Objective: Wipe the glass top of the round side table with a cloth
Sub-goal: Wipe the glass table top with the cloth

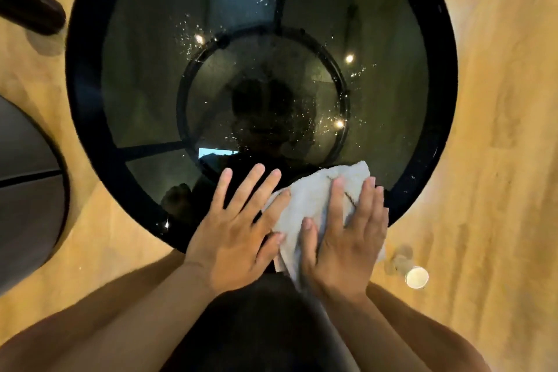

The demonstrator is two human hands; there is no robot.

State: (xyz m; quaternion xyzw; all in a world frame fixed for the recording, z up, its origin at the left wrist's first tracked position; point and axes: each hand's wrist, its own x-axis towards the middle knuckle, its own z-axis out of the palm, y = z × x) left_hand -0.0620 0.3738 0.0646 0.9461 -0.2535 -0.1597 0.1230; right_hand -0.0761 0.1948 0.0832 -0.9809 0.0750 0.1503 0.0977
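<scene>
Near rim: left hand [238, 226] flat, fingers spread, on round dark glass table top [145, 69], black-rimmed, droplets speckling centre and right; pale grey crumpled cloth [314, 196] at near edge, draping over rim; right hand [347, 238] flat, fingers straight, pressing it.

I see the round counter [90, 130] from straight above: a thick black rim around a dark, tinted glass top [145, 75]. The glass is shiny and reflective. Bright specks [320, 124], droplets or dust I cannot tell, are scattered over its middle, right and far parts. The cloth [305, 205] is pale grey and crumpled. It lies on the near edge of the glass, slightly right of centre, with its near end hanging over the rim. My right hand [347, 238] lies flat on it, fingers straight. My left hand [238, 232] lies flat just beside it, thumb touching the cloth's left edge.
</scene>
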